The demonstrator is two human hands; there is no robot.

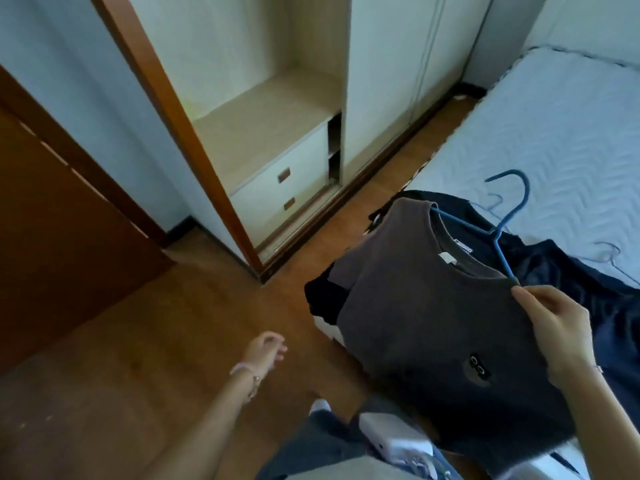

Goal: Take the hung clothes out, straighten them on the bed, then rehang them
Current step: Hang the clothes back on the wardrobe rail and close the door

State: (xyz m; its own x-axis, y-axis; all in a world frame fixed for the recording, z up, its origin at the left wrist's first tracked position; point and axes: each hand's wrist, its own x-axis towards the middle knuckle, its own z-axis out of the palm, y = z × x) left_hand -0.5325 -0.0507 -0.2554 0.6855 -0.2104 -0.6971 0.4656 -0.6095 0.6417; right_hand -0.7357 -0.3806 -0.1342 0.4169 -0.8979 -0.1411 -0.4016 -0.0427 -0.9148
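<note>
Over the near edge of the bed [554, 133], the right grip [557, 337] pinches the grey shirt [433, 313] at one shoulder, just where the arm of the blue hanger [509, 216] goes under the cloth. The hanger's long axis runs from this grip up and to the left. Its hook points away toward the mattress, not to the open wardrobe [263, 133], which lies ahead on the left. The left grip [265, 355] hangs relaxed, holding nothing, nearer to the wardrobe. I judge the hook must be turned first.
</note>
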